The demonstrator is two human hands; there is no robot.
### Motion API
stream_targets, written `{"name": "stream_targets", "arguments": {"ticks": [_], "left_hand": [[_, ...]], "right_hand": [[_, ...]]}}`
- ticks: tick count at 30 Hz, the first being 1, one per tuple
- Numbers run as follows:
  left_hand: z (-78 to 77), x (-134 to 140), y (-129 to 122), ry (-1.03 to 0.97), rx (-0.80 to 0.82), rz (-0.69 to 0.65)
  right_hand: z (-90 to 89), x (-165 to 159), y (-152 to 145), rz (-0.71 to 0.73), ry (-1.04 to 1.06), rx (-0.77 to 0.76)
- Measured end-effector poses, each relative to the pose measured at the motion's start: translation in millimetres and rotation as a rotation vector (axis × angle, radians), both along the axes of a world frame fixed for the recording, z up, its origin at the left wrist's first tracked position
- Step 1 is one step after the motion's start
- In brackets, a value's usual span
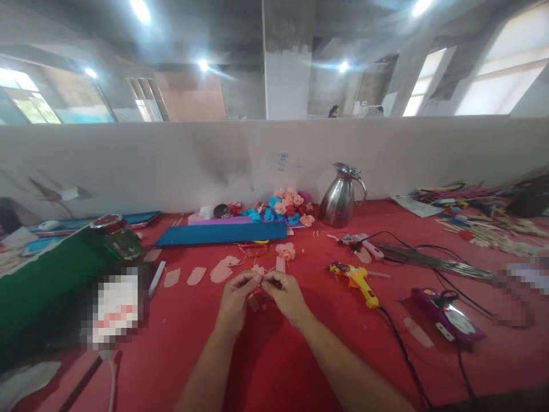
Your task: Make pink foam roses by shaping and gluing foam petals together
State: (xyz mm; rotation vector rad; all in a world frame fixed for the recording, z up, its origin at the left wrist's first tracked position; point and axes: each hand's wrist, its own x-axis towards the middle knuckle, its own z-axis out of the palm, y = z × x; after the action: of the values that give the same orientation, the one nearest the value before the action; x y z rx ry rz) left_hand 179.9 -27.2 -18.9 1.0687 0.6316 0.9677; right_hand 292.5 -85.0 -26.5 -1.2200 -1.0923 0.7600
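Over the red table, my left hand (238, 294) and my right hand (283, 293) meet at a small pink paper flower (258, 271). Both hands are closed, thumbs and forefingers pinching at its base; the fingers hide the exact grip. Just beyond my right hand lie a finished-looking pink paper rose (286, 250) and a pink paper strip (280, 264). Left of my left hand, cut pink petals (223, 269) lie flat in a row. A yellow glue gun (359, 282) rests to the right of my right hand, its cord trailing toward me.
A steel jug (341, 197) stands at the back beside a heap of paper roses (289, 204). Blue paper (223, 233) lies before them. At right are a pink glue gun (369, 246), wires (437, 261) and a purple power strip (448, 317); at left, a glass jar (124, 243).
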Motion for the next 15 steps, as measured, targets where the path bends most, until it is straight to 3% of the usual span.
{"name": "stream_targets", "arguments": {"ticks": [3, 8, 15], "left_hand": [[-0.6, -0.4, 0.2, 0.017, 0.008, 0.008], [2.2, -0.9, -1.1, 0.017, -0.002, 0.036], [-1.5, -1.8, -0.5, 0.023, -0.037, -0.035]], "right_hand": [[-1.2, 0.4, 0.5, 0.033, 0.033, -0.011], [1.9, 0.4, -1.6, -0.033, -0.040, 0.013], [-1.5, 1.4, 0.3, 0.035, 0.031, -0.025]]}}
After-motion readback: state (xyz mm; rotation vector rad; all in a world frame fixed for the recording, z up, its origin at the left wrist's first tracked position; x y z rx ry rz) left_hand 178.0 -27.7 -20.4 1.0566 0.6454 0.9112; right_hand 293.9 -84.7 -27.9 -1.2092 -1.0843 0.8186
